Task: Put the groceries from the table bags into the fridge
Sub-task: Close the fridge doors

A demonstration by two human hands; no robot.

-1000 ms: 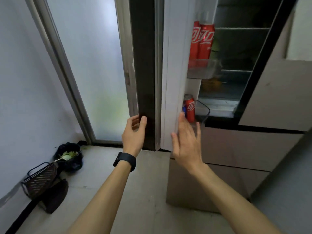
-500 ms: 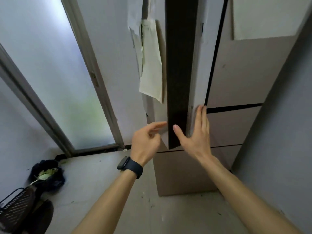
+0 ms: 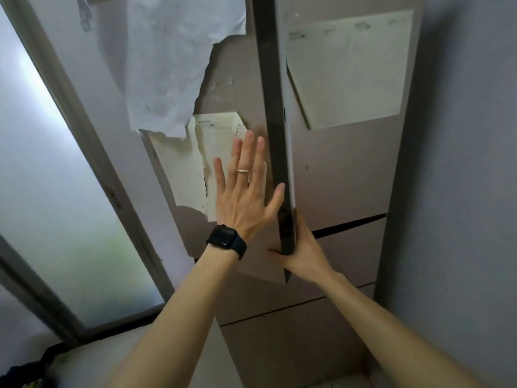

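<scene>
The beige fridge [image 3: 335, 177] fills the middle of the view, and no groceries or bags show. Its left door [image 3: 223, 79] stands slightly ajar, its dark edge [image 3: 274, 107] facing me; torn white papers are stuck on its front. My left hand [image 3: 243, 197], with a ring and a black watch, lies flat with spread fingers on that door's front. My right hand [image 3: 305, 247] wraps the bottom corner of the door's dark edge, thumb under it, fingers hidden behind. The fridge's inside is hidden.
A pale note [image 3: 349, 71] is stuck on the right fridge door. Drawer fronts [image 3: 293, 331] lie below the doors. A frosted glass door with a grey frame [image 3: 56, 191] stands at the left, a grey wall [image 3: 461, 191] close at the right. A black bag [image 3: 16, 373] sits on the floor.
The left fridge door has swung from wide open, cans showing inside, to nearly shut. My left hand went from its edge to flat on its front; my right hand slid down to the bottom corner.
</scene>
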